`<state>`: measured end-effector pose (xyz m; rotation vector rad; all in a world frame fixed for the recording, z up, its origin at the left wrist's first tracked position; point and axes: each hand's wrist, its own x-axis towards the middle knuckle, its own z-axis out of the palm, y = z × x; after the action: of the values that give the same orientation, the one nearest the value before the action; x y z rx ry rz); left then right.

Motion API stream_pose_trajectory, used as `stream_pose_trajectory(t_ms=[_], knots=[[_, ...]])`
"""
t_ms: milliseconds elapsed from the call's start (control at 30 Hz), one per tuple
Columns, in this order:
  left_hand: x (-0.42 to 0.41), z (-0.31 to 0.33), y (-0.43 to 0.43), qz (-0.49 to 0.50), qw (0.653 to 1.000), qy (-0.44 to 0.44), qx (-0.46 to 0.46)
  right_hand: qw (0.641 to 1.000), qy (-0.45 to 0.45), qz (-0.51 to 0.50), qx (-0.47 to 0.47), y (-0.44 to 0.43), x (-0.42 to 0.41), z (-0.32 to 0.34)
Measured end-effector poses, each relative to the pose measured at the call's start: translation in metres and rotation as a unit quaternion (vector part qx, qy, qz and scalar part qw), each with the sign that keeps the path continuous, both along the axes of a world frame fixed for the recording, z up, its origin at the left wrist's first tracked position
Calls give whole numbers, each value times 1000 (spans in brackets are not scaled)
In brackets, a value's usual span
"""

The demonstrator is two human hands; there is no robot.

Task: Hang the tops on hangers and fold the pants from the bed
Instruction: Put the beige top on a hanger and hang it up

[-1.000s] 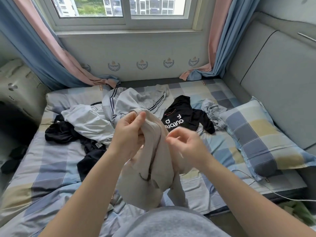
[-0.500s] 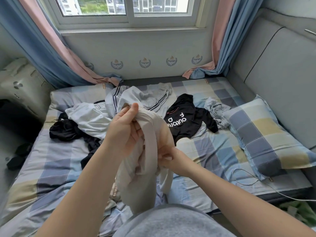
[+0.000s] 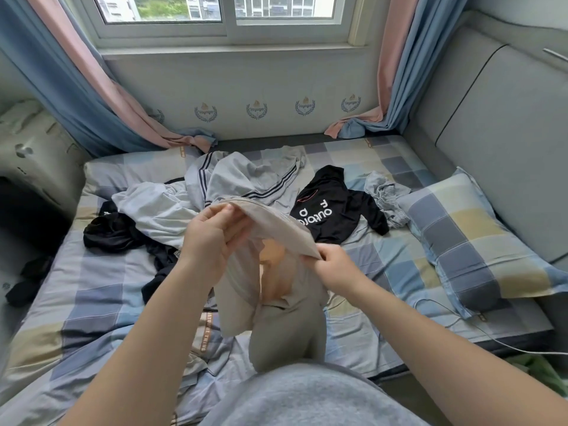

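Note:
I hold a beige pair of pants (image 3: pixel 276 318) up over the bed (image 3: pixel 92 290). My left hand (image 3: pixel 212 241) pinches one end of the waistband. The other end is pinched by my right hand (image 3: pixel 335 269). The waistband is stretched between them and the legs hang down to the bed's front edge. Further back on the bed lie a grey garment with dark stripes (image 3: pixel 246 176), a white top (image 3: pixel 153 207), a black top with white letters (image 3: pixel 332 207), a dark garment (image 3: pixel 113 232) and a small grey piece (image 3: pixel 384 195).
A checked pillow (image 3: pixel 470 241) lies at the right against a grey padded headboard (image 3: pixel 491 124). A thin white cable (image 3: pixel 461 321) trails over the bed's right front corner. Curtains (image 3: pixel 92 96) hang on both sides of the window. A pale bag (image 3: pixel 30 155) stands at the left.
My hands have drawn apart along the waistband. The right hand moved right and down, the left hand stayed high, and the bunched beige fabric has opened out between them.

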<state>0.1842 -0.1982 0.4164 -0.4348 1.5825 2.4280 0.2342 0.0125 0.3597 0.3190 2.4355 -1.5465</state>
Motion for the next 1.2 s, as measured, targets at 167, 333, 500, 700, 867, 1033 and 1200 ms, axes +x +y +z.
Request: stream_pose_trajectory(t_ms=[167, 333, 500, 700, 867, 1033, 1200], knots=[[20, -21, 20, -203, 955, -29, -214, 971, -54, -153, -178, 4, -15, 25], [52, -46, 51, -303, 890, 56, -336, 930, -41, -188, -312, -2, -20, 49], [53, -73, 55, -214, 870, 123, -427, 909, -4, -172, -378, -7, -17, 64], [31, -73, 25, -54, 881, 122, -454, 893, 6, -203, -402, 12, -7, 59], [12, -45, 9, -67, 890, 211, -399, 905, 9, -298, -302, 21, 6, 41], [4, -3, 7, -192, 855, 302, -376, 991, 111, -14, -68, 4, 25, 32], [0, 13, 2, -287, 831, 281, -386, 973, 77, 120, -179, -21, 14, 26]])
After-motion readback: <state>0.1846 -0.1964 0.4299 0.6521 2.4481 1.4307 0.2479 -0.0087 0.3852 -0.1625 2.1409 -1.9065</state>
